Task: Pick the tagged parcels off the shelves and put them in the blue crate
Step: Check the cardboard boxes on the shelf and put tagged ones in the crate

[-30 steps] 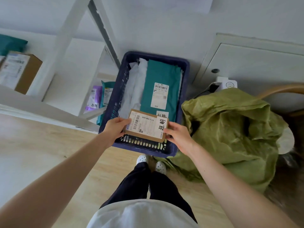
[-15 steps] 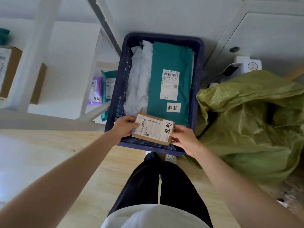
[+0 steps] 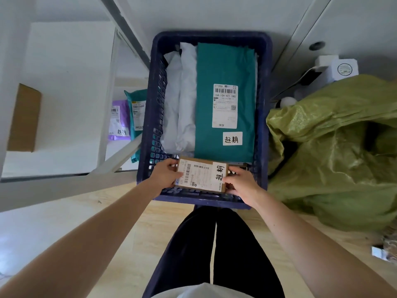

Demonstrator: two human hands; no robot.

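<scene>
Head view: your left hand (image 3: 165, 174) and right hand (image 3: 242, 186) grip the short ends of a small tagged box (image 3: 202, 175) with curled fingers, low over the near end of the blue crate (image 3: 148, 125). A tagged teal parcel (image 3: 225, 67) and white bags (image 3: 180, 100) already lie inside. On the shelf (image 3: 64, 82) beside the crate, a tagged purple parcel (image 3: 118, 121) waits, so more picking looks left.

My left hand (image 3: 164, 175) covers the left end of the cardboard box (image 3: 202, 176). Its fine label print is too small to read.
</scene>
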